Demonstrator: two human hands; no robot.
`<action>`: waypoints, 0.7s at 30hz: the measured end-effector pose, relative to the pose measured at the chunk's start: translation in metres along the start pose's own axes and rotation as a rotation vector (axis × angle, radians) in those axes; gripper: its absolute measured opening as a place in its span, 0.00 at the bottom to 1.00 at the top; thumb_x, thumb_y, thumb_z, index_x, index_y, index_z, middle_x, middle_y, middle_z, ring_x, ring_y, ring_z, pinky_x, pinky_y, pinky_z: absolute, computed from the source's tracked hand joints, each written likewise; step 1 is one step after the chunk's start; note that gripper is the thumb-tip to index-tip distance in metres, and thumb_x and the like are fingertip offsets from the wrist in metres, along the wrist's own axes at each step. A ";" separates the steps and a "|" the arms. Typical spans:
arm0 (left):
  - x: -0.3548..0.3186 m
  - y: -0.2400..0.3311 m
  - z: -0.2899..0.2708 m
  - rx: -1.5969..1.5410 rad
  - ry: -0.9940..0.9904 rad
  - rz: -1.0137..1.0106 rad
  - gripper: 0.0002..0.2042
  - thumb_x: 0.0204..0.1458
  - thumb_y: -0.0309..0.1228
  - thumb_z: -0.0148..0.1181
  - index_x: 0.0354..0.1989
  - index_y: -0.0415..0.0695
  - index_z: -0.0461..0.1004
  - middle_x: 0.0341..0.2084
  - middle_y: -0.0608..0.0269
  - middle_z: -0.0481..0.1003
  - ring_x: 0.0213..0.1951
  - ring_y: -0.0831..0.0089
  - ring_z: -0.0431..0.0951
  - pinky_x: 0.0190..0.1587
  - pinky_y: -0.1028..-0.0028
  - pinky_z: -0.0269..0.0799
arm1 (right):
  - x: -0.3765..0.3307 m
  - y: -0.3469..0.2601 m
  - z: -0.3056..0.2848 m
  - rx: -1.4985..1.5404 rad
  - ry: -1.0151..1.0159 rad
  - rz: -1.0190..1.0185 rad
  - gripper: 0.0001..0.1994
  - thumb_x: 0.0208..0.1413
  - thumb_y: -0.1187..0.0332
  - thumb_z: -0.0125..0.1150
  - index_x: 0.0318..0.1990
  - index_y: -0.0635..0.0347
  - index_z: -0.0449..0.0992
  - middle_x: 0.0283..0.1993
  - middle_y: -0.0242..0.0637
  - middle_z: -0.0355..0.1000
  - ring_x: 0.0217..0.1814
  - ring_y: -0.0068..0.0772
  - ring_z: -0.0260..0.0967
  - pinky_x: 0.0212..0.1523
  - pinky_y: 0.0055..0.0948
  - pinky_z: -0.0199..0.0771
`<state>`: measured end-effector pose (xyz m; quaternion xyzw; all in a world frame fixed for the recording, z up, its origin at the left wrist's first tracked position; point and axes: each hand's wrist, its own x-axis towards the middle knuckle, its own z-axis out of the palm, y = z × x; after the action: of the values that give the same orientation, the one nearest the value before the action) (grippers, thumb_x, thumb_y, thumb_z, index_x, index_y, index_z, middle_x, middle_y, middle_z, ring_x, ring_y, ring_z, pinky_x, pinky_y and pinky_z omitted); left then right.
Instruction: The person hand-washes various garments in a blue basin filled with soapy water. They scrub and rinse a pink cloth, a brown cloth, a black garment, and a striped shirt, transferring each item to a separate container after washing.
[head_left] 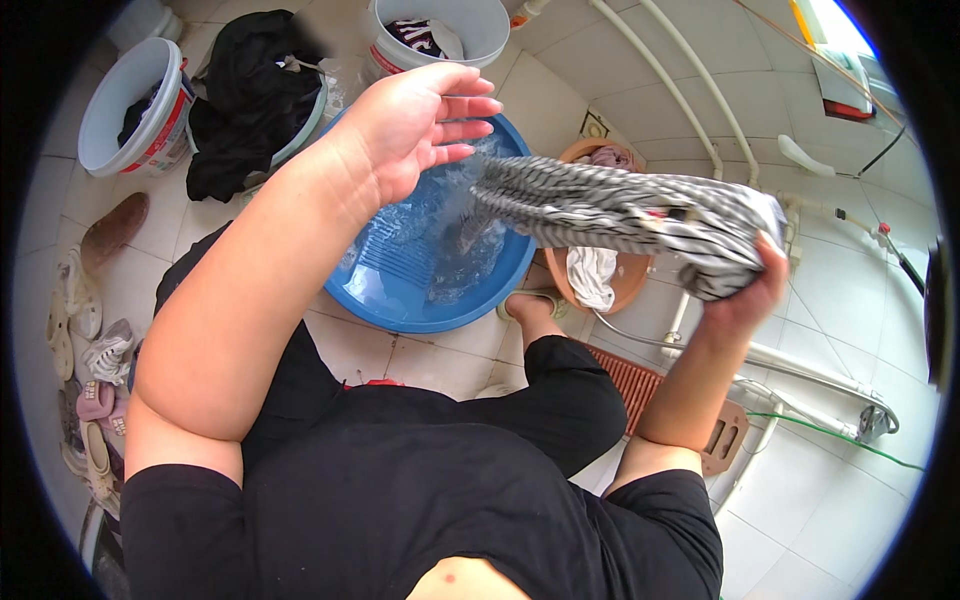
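Observation:
My right hand (745, 285) grips one end of a black-and-white striped garment (600, 200) and holds it up to the right. The wet cloth stretches leftward, its blurred far end over the blue basin (400, 312). Clear water (465, 250) splashes inside that basin, and ridges like a washboard run along its floor. Above the basin's far left side, my left hand (420, 125) is raised with its fingers apart and nothing in it. A small gap separates its fingertips from the garment.
Beyond the garment stands an orange-brown basin (628, 280) holding a white cloth (592, 275). White buckets (95, 120) and dark clothes (255, 90) are at the far side. Shoes (95, 400) line the left; pipes (680, 60) and a brown ridged board (620, 378) are at right.

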<state>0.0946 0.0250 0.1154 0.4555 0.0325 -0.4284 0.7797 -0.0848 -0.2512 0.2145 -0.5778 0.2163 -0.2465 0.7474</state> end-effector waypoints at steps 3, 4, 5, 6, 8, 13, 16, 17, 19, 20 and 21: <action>0.000 0.000 0.001 -0.003 -0.010 -0.011 0.15 0.56 0.40 0.46 0.43 0.44 0.70 0.41 0.60 0.73 0.42 0.72 0.73 0.43 0.74 0.69 | -0.012 -0.035 0.014 0.047 -0.070 -0.160 0.28 0.46 0.63 0.45 0.55 0.72 0.60 0.53 0.56 0.64 0.54 0.55 0.63 0.56 0.53 0.61; 0.001 0.000 0.001 -0.009 -0.017 -0.009 0.15 0.56 0.40 0.46 0.43 0.44 0.70 0.40 0.60 0.73 0.42 0.73 0.73 0.43 0.74 0.69 | -0.010 -0.039 0.013 0.042 -0.060 -0.187 0.27 0.47 0.62 0.44 0.54 0.72 0.61 0.52 0.55 0.64 0.54 0.55 0.63 0.56 0.54 0.61; 0.003 -0.001 0.000 -0.009 -0.014 -0.009 0.15 0.56 0.40 0.47 0.43 0.44 0.70 0.40 0.60 0.73 0.42 0.73 0.73 0.43 0.74 0.69 | -0.005 -0.034 0.009 0.060 -0.073 -0.179 0.26 0.48 0.63 0.44 0.53 0.73 0.62 0.51 0.54 0.65 0.53 0.54 0.64 0.55 0.53 0.62; 0.003 -0.001 0.000 -0.010 -0.009 -0.009 0.15 0.56 0.40 0.47 0.43 0.44 0.70 0.40 0.60 0.73 0.42 0.73 0.73 0.43 0.74 0.69 | 0.001 -0.024 0.011 0.013 0.028 -0.179 0.25 0.48 0.63 0.45 0.52 0.73 0.63 0.50 0.54 0.66 0.53 0.52 0.65 0.55 0.50 0.63; 0.003 -0.003 -0.004 -0.006 0.037 -0.001 0.15 0.56 0.40 0.47 0.43 0.44 0.70 0.40 0.59 0.73 0.42 0.73 0.73 0.43 0.74 0.69 | 0.026 0.016 0.000 0.040 0.007 -0.089 0.22 0.49 0.66 0.48 0.49 0.73 0.65 0.48 0.51 0.68 0.50 0.47 0.67 0.52 0.43 0.68; 0.007 -0.002 -0.005 -0.001 0.050 -0.022 0.15 0.56 0.40 0.46 0.44 0.43 0.70 0.41 0.59 0.73 0.43 0.72 0.72 0.44 0.74 0.68 | 0.047 0.157 -0.009 -0.238 -0.075 0.170 0.17 0.47 0.75 0.58 0.47 0.64 0.68 0.37 0.35 0.71 0.37 0.27 0.70 0.39 0.27 0.71; 0.010 -0.003 -0.003 0.015 0.064 -0.039 0.16 0.56 0.40 0.44 0.44 0.43 0.70 0.41 0.59 0.73 0.45 0.71 0.71 0.46 0.73 0.67 | 0.051 0.269 -0.056 -0.594 -0.085 0.227 0.12 0.40 0.74 0.59 0.35 0.65 0.72 0.30 0.31 0.70 0.30 0.22 0.65 0.31 0.25 0.66; 0.013 -0.005 -0.005 0.020 0.074 -0.043 0.16 0.56 0.40 0.44 0.44 0.42 0.70 0.41 0.59 0.73 0.45 0.70 0.71 0.46 0.73 0.67 | 0.052 0.293 -0.059 -1.023 -0.162 0.178 0.12 0.36 0.72 0.60 0.33 0.67 0.72 0.27 0.38 0.70 0.30 0.33 0.68 0.32 0.31 0.68; 0.018 -0.010 -0.003 0.037 0.063 -0.055 0.16 0.56 0.40 0.44 0.44 0.42 0.70 0.42 0.59 0.72 0.45 0.70 0.71 0.46 0.73 0.67 | 0.039 0.379 -0.099 -1.368 -0.085 -0.143 0.18 0.37 0.73 0.57 0.42 0.66 0.69 0.40 0.51 0.69 0.43 0.49 0.68 0.44 0.39 0.66; 0.018 -0.012 -0.007 0.032 0.074 -0.058 0.16 0.56 0.40 0.44 0.44 0.41 0.70 0.42 0.58 0.72 0.45 0.70 0.71 0.46 0.73 0.67 | 0.026 0.394 -0.085 -1.353 -0.072 0.027 0.21 0.38 0.73 0.57 0.44 0.65 0.67 0.43 0.54 0.67 0.46 0.53 0.66 0.46 0.41 0.65; 0.018 -0.014 -0.008 0.030 0.072 -0.063 0.16 0.56 0.40 0.44 0.44 0.41 0.70 0.42 0.58 0.72 0.45 0.70 0.72 0.46 0.73 0.67 | 0.012 0.401 -0.074 -1.337 -0.045 0.196 0.23 0.39 0.72 0.57 0.47 0.65 0.65 0.47 0.56 0.64 0.49 0.57 0.64 0.48 0.43 0.65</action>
<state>0.0992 0.0165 0.0935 0.4810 0.0683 -0.4366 0.7572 -0.0726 -0.2301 -0.1925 -0.8986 0.3580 0.0214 0.2526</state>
